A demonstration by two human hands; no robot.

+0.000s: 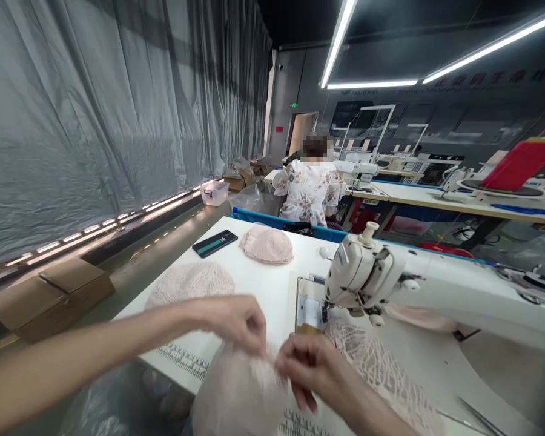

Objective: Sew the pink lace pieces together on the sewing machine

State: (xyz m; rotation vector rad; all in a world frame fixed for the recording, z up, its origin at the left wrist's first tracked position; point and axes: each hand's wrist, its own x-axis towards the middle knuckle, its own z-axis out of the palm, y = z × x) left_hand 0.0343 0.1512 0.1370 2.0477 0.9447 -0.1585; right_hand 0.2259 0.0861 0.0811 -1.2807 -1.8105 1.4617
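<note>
A pale pink cup-shaped fabric piece (240, 393), partly blurred, hangs from my two hands in front of the table's near edge. My left hand (236, 321) is closed, pinching the top edge of this fabric. Close by on the right, my right hand (311, 366) pinches the same edge between thumb and fingers. Beyond my left hand, a pink lace piece (195, 281) lies on the white table (272, 290), and a second, rounded lace piece (267, 244) sits farther back. More pink lace (376, 357) lies to the right, beside the sewing machine's needle area.
A white sewing machine (358, 272) stands on the table's right side. A dark phone (215, 243) rests at the far left corner. Thin metal blades (479, 415) lie lower right. Cardboard boxes (49, 290) are on the floor at left. A person in a floral top (309, 191) sits ahead.
</note>
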